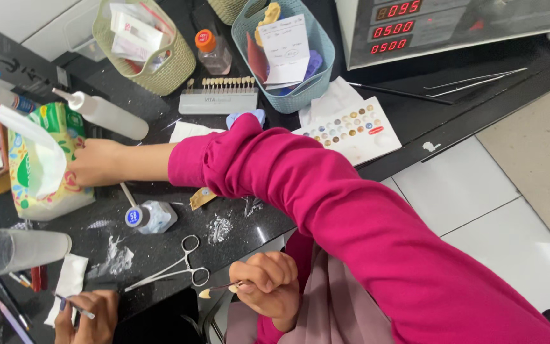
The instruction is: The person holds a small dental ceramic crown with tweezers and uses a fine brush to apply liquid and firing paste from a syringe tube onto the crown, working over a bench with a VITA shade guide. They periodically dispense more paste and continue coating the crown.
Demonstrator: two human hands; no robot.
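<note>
My right hand (97,162), at the end of a magenta sleeve, reaches left across the black counter (275,220). Its fingers rest on a green and yellow tissue pack (65,191) with a white tissue sticking up. My left hand (268,286) stays low by my body, closed on a thin instrument (224,288) with a small tooth-coloured piece at its tip. Metal scissor-handled forceps (173,271) lie on the counter just left of that tip.
Near my right forearm stand a small blue-capped bottle (151,216) and a white squeeze bottle (106,114). Behind are a tooth shade guide (219,95), two baskets (160,73) (316,57), a colour sample sheet (351,130) and a red-digit machine (447,25). Another person's hand (87,318) holds a pen-like tool.
</note>
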